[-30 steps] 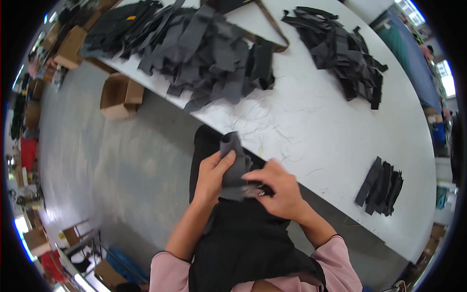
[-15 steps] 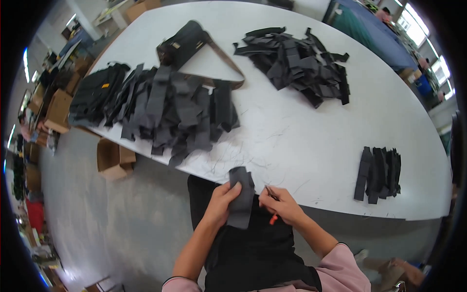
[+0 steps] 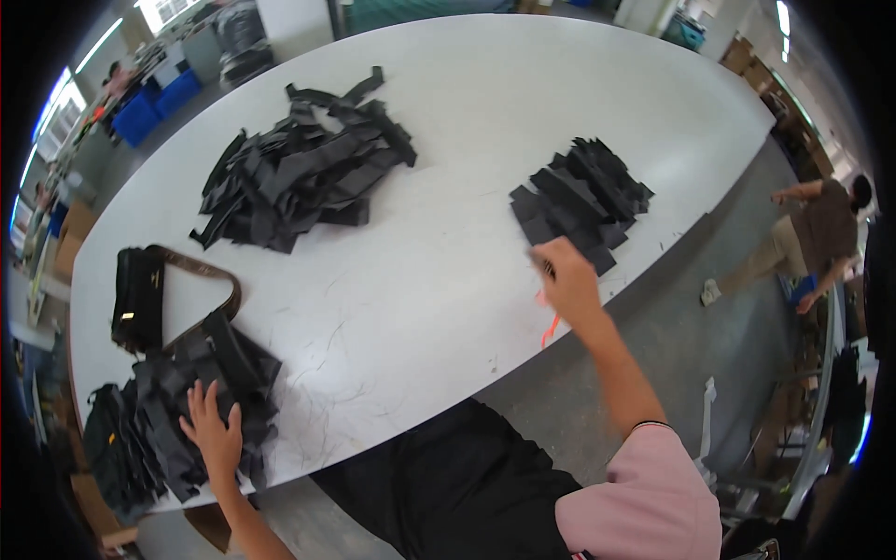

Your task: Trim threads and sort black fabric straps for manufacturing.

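Observation:
My left hand [image 3: 215, 434] lies with fingers spread on a heap of dark grey fabric strips [image 3: 177, 373] at the left edge of the table. Well apart from it, my right hand [image 3: 571, 285] is closed around a small dark tool, probably thread snips [image 3: 549, 270], mostly hidden by the fingers. An orange-red cord [image 3: 551, 331] dangles below that hand. Just beyond its fingertips is a row of overlapping dark strips [image 3: 579, 196]; whether they touch is unclear.
A loose pile of dark strips [image 3: 299, 173] lies farther back on the white table [image 3: 467, 103]. A dark bag with a brown strap [image 3: 138, 303] and a black backpack [image 3: 112, 457] sit at the left. Loose threads [image 3: 327, 397] litter the near edge. Another person [image 3: 821, 233] stands at right.
The strip has left my left hand, which has moved left onto the heap. My right hand has reached right to the row, still with the tool. The view has turned right.

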Demonstrator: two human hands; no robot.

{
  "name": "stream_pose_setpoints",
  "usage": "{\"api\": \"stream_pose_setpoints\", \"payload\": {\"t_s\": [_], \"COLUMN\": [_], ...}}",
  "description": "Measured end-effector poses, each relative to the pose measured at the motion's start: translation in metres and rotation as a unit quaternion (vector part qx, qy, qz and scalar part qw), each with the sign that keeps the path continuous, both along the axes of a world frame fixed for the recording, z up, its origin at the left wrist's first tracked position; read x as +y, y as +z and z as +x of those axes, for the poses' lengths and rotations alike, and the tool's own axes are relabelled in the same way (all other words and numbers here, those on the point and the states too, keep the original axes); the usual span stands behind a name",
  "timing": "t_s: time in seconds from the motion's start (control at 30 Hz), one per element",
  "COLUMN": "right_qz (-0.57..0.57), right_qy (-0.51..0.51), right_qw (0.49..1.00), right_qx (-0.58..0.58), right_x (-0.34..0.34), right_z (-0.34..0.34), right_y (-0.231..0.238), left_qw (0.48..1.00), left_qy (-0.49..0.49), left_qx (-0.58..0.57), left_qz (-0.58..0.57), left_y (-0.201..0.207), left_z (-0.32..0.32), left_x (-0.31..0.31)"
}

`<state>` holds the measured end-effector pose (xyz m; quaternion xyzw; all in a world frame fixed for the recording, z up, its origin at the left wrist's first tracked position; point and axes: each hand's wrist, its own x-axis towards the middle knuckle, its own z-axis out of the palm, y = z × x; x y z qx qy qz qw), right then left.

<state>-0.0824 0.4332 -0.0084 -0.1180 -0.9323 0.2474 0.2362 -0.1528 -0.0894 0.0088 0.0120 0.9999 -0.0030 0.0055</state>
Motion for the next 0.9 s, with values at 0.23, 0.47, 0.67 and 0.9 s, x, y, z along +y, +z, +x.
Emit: {"api": "stream_pose_setpoints", "payload": {"t_s": [0.23, 0.47, 0.67, 0.9], "right_qz": [0.231, 0.241, 0.114, 0.100], "right_qy": [-0.232, -0.174, -0.069, -0.035], "right_qw": [0.945, 0.933, 0.975, 0.993], "right_qx": [0.021, -0.201, -0.178, -0.044], "right_x": [0.169, 0.194, 0.092, 0.030], "right_z": [-0.036, -0.052, -0.042, -0.026], "right_y": [0.013, -0.038, -0.061, -0.021], "left_qw": [0.987, 0.971, 0.921, 0.900], "left_qy": [-0.067, -0.164, -0.258, -0.258], "left_qx": [0.139, 0.024, -0.074, -0.095], "left_qz": [0.049, 0.175, 0.283, 0.337], "left_y": [0.031, 0.014, -0.031, -0.059], "left_z": [0.012, 0.027, 0.034, 0.057], "left_x": [0.046, 0.108, 0.208, 0.322]}}
